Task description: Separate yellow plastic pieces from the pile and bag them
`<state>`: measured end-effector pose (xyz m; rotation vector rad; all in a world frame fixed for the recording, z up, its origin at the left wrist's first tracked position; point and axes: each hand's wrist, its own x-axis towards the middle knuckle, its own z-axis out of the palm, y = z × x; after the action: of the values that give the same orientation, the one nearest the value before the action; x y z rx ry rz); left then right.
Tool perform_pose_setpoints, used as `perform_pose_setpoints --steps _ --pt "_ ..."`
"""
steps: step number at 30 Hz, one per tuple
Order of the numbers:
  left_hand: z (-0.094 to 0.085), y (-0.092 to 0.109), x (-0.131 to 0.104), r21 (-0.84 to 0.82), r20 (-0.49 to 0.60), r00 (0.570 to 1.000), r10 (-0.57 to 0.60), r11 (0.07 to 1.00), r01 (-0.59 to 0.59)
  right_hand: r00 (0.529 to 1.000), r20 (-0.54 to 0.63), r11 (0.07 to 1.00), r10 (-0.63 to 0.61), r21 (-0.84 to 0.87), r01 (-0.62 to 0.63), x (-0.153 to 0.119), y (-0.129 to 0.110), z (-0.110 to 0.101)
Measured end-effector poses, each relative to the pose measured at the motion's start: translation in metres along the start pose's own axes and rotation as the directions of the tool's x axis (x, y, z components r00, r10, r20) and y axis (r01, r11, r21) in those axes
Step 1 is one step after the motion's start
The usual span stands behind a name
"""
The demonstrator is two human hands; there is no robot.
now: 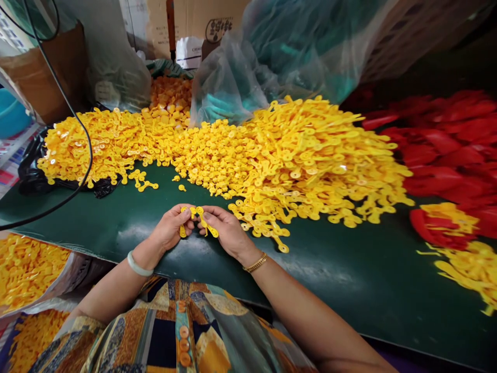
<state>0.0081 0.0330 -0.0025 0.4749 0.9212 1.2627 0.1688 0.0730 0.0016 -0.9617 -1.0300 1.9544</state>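
My left hand [173, 226] pinches one end of a small yellow plastic piece [183, 230] between thumb and fingers. Close beside it, my right hand [223, 228] grips another yellow plastic piece [210, 228] with a round, ringed end. Between the fingertips the two pieces meet or nearly meet; whether they are joined I cannot tell. Just past my hands lies a large heap of long yellow pieces [310, 155] with round ends. Left of that heap are small yellow knobs [209, 155], and farther left a pile of short yellow linked pieces [101, 140].
Everything lies on a dark green tabletop [310, 280]. Red plastic parts [450, 150] are heaped at right, near more yellow pieces [466, 269]. A black cable [87, 155] hangs across the left side. Clear plastic bags [272, 57] stand behind, and a sack of yellow parts [31, 269] sits below left.
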Motion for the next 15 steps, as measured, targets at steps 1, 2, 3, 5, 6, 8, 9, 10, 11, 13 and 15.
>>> perform_pose_setpoints --steps 1,2,3,5,6,8,9,10,11,13,15 --pt "-0.0002 0.0002 -0.0001 -0.001 -0.002 1.000 -0.002 1.000 0.002 1.000 0.002 0.999 0.020 0.028 -0.020 0.0005 0.0003 -0.0002" --pt "-0.0006 0.0004 -0.0003 -0.003 -0.003 1.000 -0.005 1.000 0.005 0.999 0.005 0.998 0.037 0.054 -0.037 0.0009 0.0004 -0.0004" --pt "-0.0009 0.0006 -0.0004 -0.006 -0.004 1.000 -0.008 1.000 0.008 0.999 0.009 0.996 0.050 0.078 -0.051 0.0013 0.0003 -0.0008" --pt "-0.0018 0.0010 -0.0005 -0.010 -0.007 1.000 -0.012 1.000 0.012 0.998 0.020 0.991 0.066 0.113 -0.068 0.0021 -0.0004 -0.0019" --pt "-0.0023 0.0011 -0.0005 -0.011 -0.006 1.000 -0.012 1.000 0.012 0.997 0.026 0.990 0.069 0.125 -0.072 0.0025 -0.0009 -0.0025" --pt "-0.0032 0.0012 -0.0004 -0.011 -0.001 1.000 -0.009 1.000 0.009 0.997 0.036 0.987 0.073 0.139 -0.077 0.0032 -0.0019 -0.0039" --pt "-0.0036 0.0012 -0.0004 -0.010 0.004 1.000 -0.007 1.000 0.007 0.996 0.041 0.986 0.076 0.143 -0.081 0.0035 -0.0024 -0.0045" --pt "-0.0040 0.0012 -0.0003 -0.010 0.010 1.000 -0.005 1.000 0.005 0.996 0.046 0.986 0.080 0.146 -0.085 0.0038 -0.0028 -0.0050" --pt "-0.0045 0.0014 -0.0002 -0.009 0.015 1.000 -0.002 1.000 0.002 0.995 0.048 0.985 0.082 0.149 -0.089 0.0039 -0.0032 -0.0053" --pt "-0.0057 0.0019 0.0000 -0.003 0.017 1.000 0.003 1.000 -0.003 0.995 0.051 0.984 0.086 0.153 -0.093 0.0036 -0.0039 -0.0054" --pt "-0.0070 0.0030 0.0004 0.010 0.010 1.000 0.013 1.000 -0.013 0.995 0.052 0.984 0.087 0.153 -0.094 0.0028 -0.0048 -0.0049"
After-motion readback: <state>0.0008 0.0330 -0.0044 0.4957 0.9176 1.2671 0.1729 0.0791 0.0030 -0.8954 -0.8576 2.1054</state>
